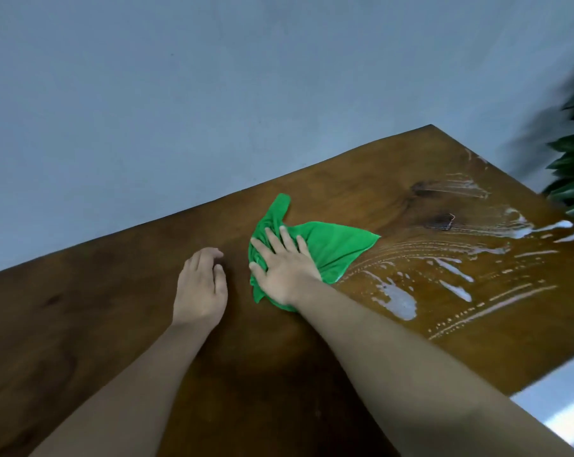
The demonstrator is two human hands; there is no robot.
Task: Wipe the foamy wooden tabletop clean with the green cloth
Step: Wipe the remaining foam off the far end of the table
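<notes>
A bright green cloth (331, 245) lies bunched on the brown wooden tabletop (98, 308) near its middle. My right hand (282, 268) presses flat on the cloth's left part with fingers spread and straight. My left hand (201, 286) rests on the bare wood just left of the cloth, fingers loosely bent, holding nothing. White foam streaks (450, 268) cover the right part of the table, from the cloth's right tip out to the right edge.
A grey-blue wall (213, 94) runs behind the table's far edge. Dark green plant leaves (572, 166) hang at the right, beside the table's far right corner. A pale floor strip (562, 410) shows past the near right edge.
</notes>
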